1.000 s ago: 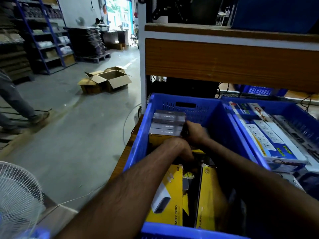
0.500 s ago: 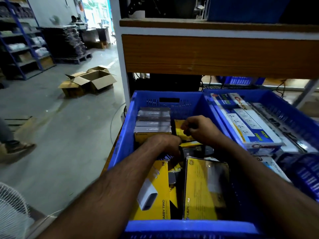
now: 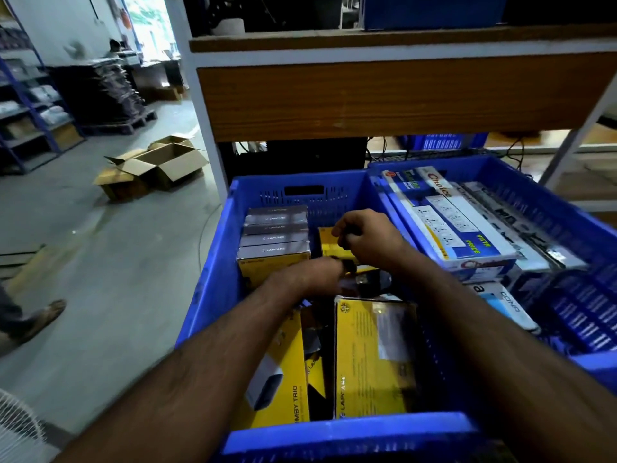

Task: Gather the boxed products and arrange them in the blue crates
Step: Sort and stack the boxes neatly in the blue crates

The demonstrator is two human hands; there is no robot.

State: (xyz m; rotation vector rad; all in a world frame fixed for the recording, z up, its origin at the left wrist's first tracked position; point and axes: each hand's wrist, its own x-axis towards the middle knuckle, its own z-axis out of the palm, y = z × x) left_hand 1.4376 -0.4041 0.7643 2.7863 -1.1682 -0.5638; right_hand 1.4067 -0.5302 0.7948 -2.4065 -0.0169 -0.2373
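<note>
The left blue crate [image 3: 300, 187] holds a row of grey-topped Lapcare boxes [image 3: 275, 232] at its back left. Two larger yellow boxes lie near me, one [image 3: 374, 355] with a printed label and one [image 3: 283, 389] picturing a grey device. In the crate's middle a small yellow box [image 3: 329, 243] stands upright. My right hand [image 3: 367, 238] curls over its top edge. My left hand [image 3: 310, 275] reaches down at its lower left with fingers curled on it; the fingertips are partly hidden. The right blue crate [image 3: 500, 165] carries long Choice power-strip boxes [image 3: 450, 222].
A wooden shelf board [image 3: 384, 95] hangs low over the crates' far side. Open cardboard cartons [image 3: 160, 168] lie on the concrete floor at left, where a person's foot [image 3: 43, 315] stands. A white fan [image 3: 16, 426] sits at the bottom left.
My right hand drew back from the grey box row and rose onto the small yellow box. My left hand stayed low in the crate's middle. The view swung right.
</note>
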